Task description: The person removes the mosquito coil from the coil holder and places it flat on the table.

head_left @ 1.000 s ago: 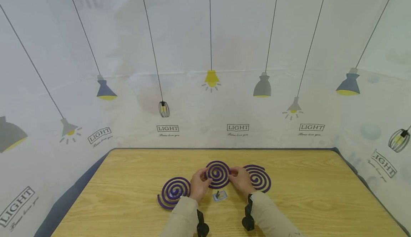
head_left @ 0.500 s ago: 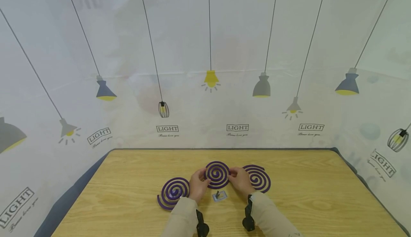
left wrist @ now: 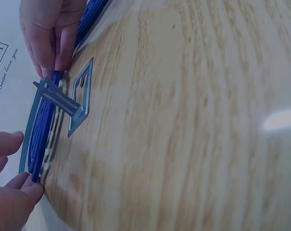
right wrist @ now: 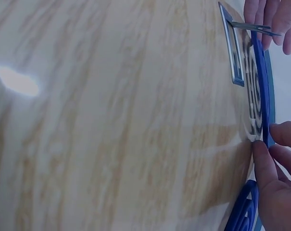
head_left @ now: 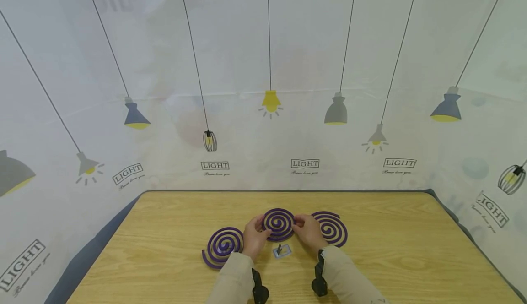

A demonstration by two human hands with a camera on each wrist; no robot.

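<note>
A purple mosquito coil (head_left: 278, 224) is held between both hands near the middle of the table in the head view. My left hand (head_left: 255, 238) pinches its left edge, and my right hand (head_left: 309, 230) pinches the right edge. Both wrist views show this coil (left wrist: 43, 127) almost edge-on and blue-looking, a little above the tabletop with its shadow beneath. Just on the near side of it stands a small metal coil stand (head_left: 282, 251), its bent-up prong (left wrist: 63, 100) leaning toward the coil. Whether prong and coil touch, I cannot tell.
A second mosquito coil (head_left: 224, 245) lies to the left, partly covered by my left hand and sleeve. Another coil (head_left: 330, 227) lies at the right, behind my right hand. The wooden table (head_left: 411, 249) meets a lamp-printed backdrop (head_left: 263, 148) at its far edge.
The far edge of the held coil has dipped slightly toward me over the last second. Both hands stay almost where they were; the stand and the other coils have not moved.
</note>
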